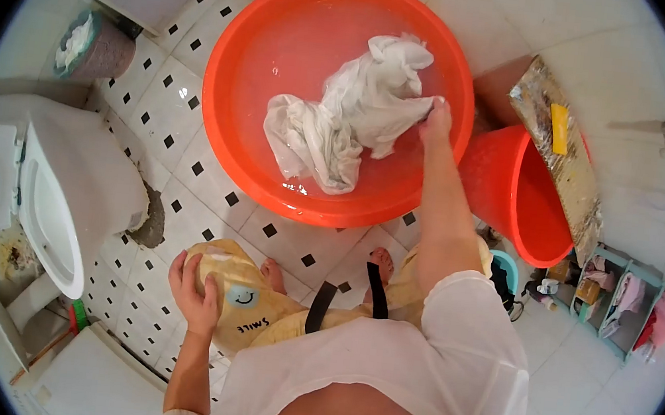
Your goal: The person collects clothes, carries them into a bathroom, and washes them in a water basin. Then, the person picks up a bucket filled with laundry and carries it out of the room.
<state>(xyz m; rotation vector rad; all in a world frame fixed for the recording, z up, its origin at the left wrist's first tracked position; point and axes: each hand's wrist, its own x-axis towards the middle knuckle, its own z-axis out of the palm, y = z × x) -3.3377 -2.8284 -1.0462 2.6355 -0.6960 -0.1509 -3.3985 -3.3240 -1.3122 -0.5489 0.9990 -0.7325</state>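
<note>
A large round orange basin point(222, 149) holds cloudy water. In it lies a bunched white cloth point(358, 106), wet and partly under the surface; its exact kind cannot be made out. My right hand point(437, 121) is closed on the cloth's right end, close to the basin's right rim. My left hand point(196, 289) rests on the knee of my yellow trousers point(259, 304), holding nothing, with its fingers spread.
To the right stands a red bucket point(541, 203) with a worn board point(561, 165) leaning against it. A small shelf point(612, 298) with cloths is beyond. A toilet point(69, 198) and a waste bin point(107, 50) stand left, on a black-dotted tile floor point(227, 221).
</note>
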